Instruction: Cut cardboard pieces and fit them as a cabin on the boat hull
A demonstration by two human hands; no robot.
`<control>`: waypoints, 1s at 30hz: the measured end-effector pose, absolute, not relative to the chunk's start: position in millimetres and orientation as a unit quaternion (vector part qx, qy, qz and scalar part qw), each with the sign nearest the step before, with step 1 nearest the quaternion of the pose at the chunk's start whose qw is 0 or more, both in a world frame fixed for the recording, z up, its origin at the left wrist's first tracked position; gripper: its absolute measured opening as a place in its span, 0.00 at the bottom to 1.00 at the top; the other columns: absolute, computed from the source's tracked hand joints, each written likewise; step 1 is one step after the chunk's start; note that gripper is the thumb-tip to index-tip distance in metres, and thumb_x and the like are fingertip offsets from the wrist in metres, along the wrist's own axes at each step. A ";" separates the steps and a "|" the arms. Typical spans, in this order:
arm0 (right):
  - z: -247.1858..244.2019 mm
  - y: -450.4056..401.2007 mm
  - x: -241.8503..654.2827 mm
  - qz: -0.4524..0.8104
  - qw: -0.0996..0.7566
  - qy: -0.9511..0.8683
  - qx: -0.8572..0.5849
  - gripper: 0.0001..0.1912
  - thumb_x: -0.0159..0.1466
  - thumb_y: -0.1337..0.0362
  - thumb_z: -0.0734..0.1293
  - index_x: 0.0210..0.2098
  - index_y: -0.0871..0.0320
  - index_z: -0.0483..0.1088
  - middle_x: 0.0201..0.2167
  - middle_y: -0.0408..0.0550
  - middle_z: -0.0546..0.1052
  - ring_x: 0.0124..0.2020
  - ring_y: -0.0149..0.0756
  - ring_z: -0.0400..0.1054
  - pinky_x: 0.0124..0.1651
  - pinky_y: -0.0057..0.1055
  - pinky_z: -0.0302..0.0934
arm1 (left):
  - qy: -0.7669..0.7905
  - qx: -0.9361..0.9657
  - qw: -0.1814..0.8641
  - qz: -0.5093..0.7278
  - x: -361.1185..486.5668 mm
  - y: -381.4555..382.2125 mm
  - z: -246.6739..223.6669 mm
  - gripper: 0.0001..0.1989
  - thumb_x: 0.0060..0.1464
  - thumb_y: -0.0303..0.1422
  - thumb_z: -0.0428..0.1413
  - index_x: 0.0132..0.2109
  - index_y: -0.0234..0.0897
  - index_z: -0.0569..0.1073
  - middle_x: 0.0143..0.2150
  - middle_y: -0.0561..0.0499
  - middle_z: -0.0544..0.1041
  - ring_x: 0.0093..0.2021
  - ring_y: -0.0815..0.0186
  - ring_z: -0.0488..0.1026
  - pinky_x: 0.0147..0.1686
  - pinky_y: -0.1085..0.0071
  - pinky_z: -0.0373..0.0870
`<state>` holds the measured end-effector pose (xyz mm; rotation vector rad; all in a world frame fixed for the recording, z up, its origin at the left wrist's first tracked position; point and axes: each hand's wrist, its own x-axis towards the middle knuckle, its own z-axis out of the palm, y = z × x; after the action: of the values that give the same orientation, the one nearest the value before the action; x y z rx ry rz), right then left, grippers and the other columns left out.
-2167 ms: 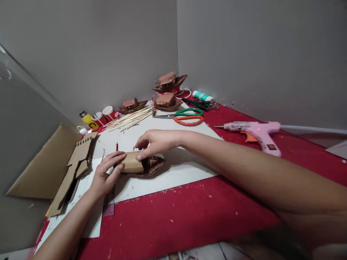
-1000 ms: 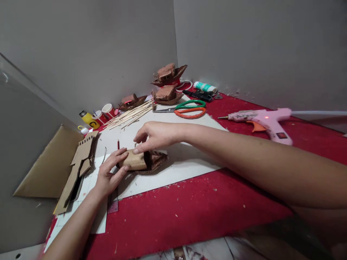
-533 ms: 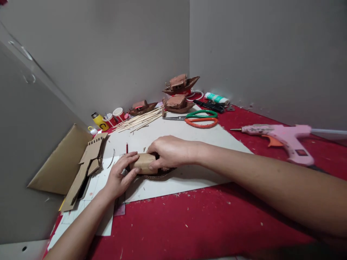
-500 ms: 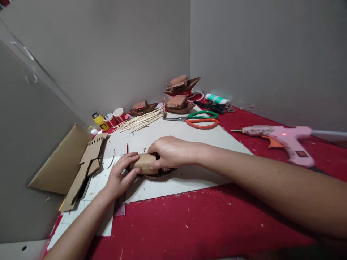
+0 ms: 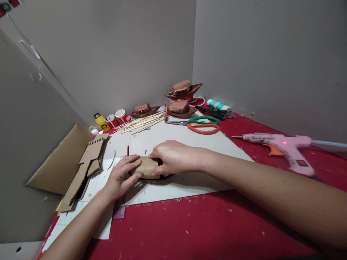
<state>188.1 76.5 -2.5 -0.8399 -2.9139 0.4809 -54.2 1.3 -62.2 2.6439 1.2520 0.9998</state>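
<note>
A small cardboard model boat (image 5: 146,167) with a curved tan roof lies on white board between my hands. My left hand (image 5: 124,174) grips the left end of the roof, thumb on the near side and fingers on the far side. At the right end, my right hand (image 5: 171,157) clasps the roof between thumb and fingers. Part of the dark hull shows below the roof; its right end is partly hidden under my right hand. A pencil (image 5: 128,150) stands out just beyond my left fingers.
Green-and-orange-handled scissors (image 5: 203,124) lie behind the boat, beside thin wooden sticks (image 5: 141,122). Finished model boats (image 5: 179,108) stand at the back. A pink glue gun (image 5: 282,141) with a lit red light rests right. Cut cardboard (image 5: 89,162) lies left, near cups (image 5: 120,116) and a yellow bottle (image 5: 102,122).
The whole view has shifted slightly, with things appearing a little lower. Both hands keep their hold on the model boat, with hardly any other movement.
</note>
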 end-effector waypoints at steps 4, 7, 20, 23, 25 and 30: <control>-0.3 75.1 188.3 0.163 0.026 -0.948 -0.272 0.21 0.57 0.48 0.67 0.38 0.60 0.78 0.31 0.53 0.80 0.29 0.39 0.69 0.28 0.30 0.50 | 0.406 0.855 0.024 0.323 -53.8 0.9 -62.1 0.21 0.56 0.29 0.60 0.57 0.42 0.72 0.57 0.39 0.75 0.57 0.55 0.72 0.54 0.51 0.70; -0.8 73.1 187.4 0.164 0.026 -0.949 -0.267 0.24 0.55 0.45 0.68 0.37 0.60 0.77 0.32 0.52 0.80 0.30 0.40 0.70 0.29 0.31 0.51 | 0.411 0.850 0.030 0.329 -53.1 0.2 -62.3 0.20 0.57 0.30 0.60 0.57 0.43 0.73 0.56 0.39 0.75 0.56 0.55 0.72 0.53 0.52 0.71; -4.8 63.4 182.0 0.118 0.051 -0.954 -0.271 0.20 0.58 0.51 0.67 0.41 0.61 0.76 0.36 0.56 0.80 0.37 0.48 0.73 0.37 0.37 0.58 | 0.433 0.826 0.070 0.354 -49.2 -3.4 -57.1 0.17 0.56 0.32 0.61 0.53 0.44 0.75 0.53 0.41 0.77 0.53 0.56 0.75 0.49 0.54 0.74; -4.2 61.8 182.2 0.111 0.050 -0.955 -0.271 0.22 0.58 0.50 0.68 0.43 0.61 0.77 0.37 0.57 0.80 0.38 0.50 0.73 0.39 0.39 0.60 | 0.426 0.833 0.071 0.346 -51.4 -3.6 -56.5 0.18 0.55 0.31 0.61 0.54 0.45 0.75 0.55 0.41 0.77 0.54 0.55 0.75 0.50 0.53 0.74; -3.2 60.4 181.7 0.107 0.042 -0.955 -0.273 0.23 0.58 0.50 0.68 0.43 0.62 0.77 0.37 0.58 0.80 0.39 0.51 0.73 0.40 0.40 0.60 | 0.416 0.841 0.067 0.340 -53.1 -3.0 -56.6 0.20 0.55 0.31 0.61 0.55 0.45 0.75 0.55 0.40 0.76 0.55 0.55 0.74 0.51 0.51 0.73; -0.1 58.2 180.0 0.105 0.029 -0.955 -0.276 0.23 0.58 0.50 0.68 0.43 0.63 0.77 0.40 0.59 0.79 0.41 0.51 0.72 0.42 0.40 0.61 | 0.393 0.858 0.051 0.327 -56.1 -1.3 -57.6 0.22 0.55 0.31 0.61 0.57 0.46 0.73 0.56 0.40 0.76 0.56 0.54 0.73 0.54 0.48 0.70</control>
<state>180.0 58.2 -0.1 -0.8503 -2.9459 0.3225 -56.1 -1.3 -57.6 2.6125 1.1950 0.9952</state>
